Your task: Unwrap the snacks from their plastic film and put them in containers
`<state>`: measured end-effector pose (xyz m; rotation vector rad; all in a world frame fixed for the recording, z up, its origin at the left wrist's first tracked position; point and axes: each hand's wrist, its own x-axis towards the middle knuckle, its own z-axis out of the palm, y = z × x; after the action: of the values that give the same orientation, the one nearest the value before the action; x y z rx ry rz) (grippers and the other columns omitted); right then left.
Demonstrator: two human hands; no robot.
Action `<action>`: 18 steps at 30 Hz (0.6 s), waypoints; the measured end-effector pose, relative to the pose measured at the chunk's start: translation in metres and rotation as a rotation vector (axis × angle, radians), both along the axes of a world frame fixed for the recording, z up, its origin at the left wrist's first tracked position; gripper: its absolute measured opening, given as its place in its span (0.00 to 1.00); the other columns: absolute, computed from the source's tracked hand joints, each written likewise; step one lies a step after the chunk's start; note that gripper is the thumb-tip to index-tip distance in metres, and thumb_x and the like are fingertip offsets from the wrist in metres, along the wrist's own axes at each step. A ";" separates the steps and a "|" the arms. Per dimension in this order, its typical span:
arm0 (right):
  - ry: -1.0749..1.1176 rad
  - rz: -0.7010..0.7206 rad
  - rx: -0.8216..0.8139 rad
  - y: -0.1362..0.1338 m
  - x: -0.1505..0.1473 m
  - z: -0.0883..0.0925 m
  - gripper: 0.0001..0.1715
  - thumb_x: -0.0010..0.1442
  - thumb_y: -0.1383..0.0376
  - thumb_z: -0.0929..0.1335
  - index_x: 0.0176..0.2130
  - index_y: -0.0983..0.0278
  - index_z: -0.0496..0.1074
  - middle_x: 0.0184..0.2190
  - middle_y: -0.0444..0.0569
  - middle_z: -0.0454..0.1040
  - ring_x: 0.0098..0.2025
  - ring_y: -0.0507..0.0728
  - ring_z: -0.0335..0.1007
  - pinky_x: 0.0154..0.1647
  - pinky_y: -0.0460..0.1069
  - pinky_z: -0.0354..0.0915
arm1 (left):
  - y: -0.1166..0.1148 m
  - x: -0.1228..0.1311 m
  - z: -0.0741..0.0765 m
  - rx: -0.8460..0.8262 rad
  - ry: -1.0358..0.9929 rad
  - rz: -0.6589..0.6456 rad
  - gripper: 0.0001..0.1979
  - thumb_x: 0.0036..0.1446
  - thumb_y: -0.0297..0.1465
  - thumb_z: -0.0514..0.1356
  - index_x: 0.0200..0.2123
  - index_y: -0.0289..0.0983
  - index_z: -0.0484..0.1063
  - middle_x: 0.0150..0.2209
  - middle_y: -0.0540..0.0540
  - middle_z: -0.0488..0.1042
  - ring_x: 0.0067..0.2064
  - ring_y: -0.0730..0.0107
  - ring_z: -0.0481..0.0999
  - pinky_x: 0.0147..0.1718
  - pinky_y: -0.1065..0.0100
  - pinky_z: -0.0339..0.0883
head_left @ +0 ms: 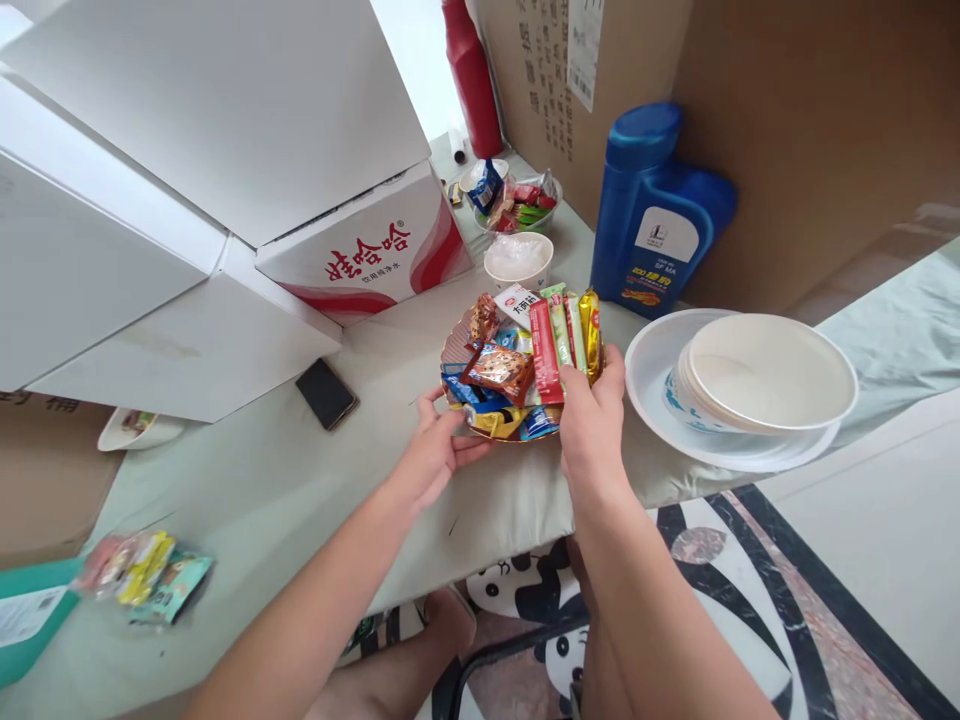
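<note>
A round scalloped plate (454, 350) piled with wrapped snacks is on the cloth-covered table. My left hand (437, 440) grips its front-left rim, with the thumb on top and fingers beneath. At the right side, my right hand (596, 410) is closed around the rim, its thumb against the snack sticks. A red stick packet (546, 352), green stick packets and a yellow packet (591, 330) stand side by side there. A brown cookie packet (499, 370) rests in the middle, with blue and yellow packets along the front. Much of the plate is hidden under the snacks.
Behind the plate stand a white paper bowl (519, 262) and a bowl of snacks (551, 205). To the right are a blue oil jug (652, 220) and stacked bowls (772, 370) on a lid. A phone (327, 393) and white boxes (360, 250) are on the left.
</note>
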<state>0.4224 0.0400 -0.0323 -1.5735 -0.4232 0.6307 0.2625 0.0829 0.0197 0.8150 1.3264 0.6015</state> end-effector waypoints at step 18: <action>0.095 0.112 -0.019 0.001 -0.013 0.034 0.49 0.56 0.53 0.66 0.72 0.64 0.57 0.79 0.60 0.42 0.80 0.66 0.37 0.78 0.65 0.45 | -0.010 0.101 -0.013 0.097 -0.283 0.411 0.33 0.61 0.21 0.59 0.61 0.50 0.48 0.37 0.56 0.78 0.32 0.73 0.82 0.39 0.69 0.81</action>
<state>0.4094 0.0407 0.0018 -1.5392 -0.4372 0.7943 0.3630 0.0729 0.0068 0.5099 1.2137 1.0720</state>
